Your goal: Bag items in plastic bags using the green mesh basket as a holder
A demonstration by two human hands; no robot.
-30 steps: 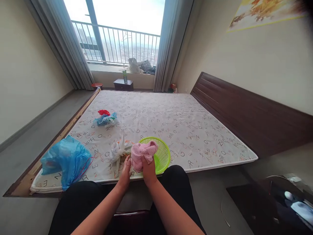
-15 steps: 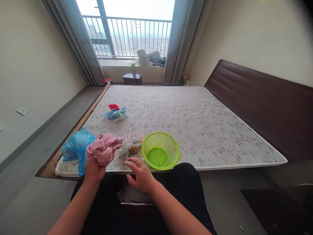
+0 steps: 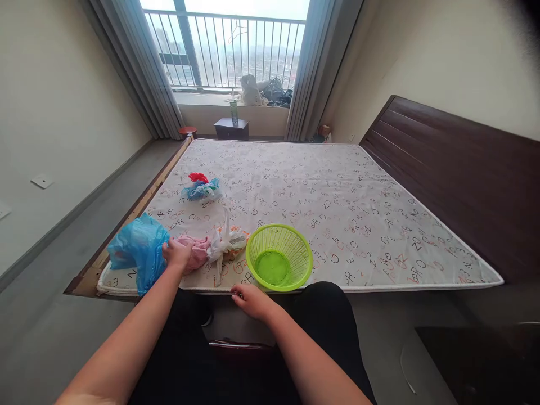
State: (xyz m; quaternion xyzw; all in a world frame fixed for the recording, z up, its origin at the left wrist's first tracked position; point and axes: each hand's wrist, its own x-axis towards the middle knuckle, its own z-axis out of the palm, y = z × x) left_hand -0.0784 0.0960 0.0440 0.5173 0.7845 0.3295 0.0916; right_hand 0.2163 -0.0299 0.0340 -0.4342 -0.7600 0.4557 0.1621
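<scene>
Pink cloth [image 3: 198,254]: bunched, on the mattress [image 3: 337,225] near its front edge, between blue bag [image 3: 141,247] and white bag [image 3: 228,242]. Left hand [image 3: 177,254] on the cloth's left end, palm down; cannot tell whether the fingers grip it or only rest. Right hand [image 3: 253,301] apart from the cloth, at the mattress edge, just before the green basket [image 3: 274,269]; fingers curled, thumb close under them; cannot tell if anything is held. Basket upright, right of white bag. Farther back: red bag [image 3: 198,178] touching blue-and-white bags [image 3: 202,190]. Beyond mattress: nightstand [image 3: 232,130] bearing green bottle [image 3: 234,112]. Headboard [image 3: 455,146] at right.
</scene>
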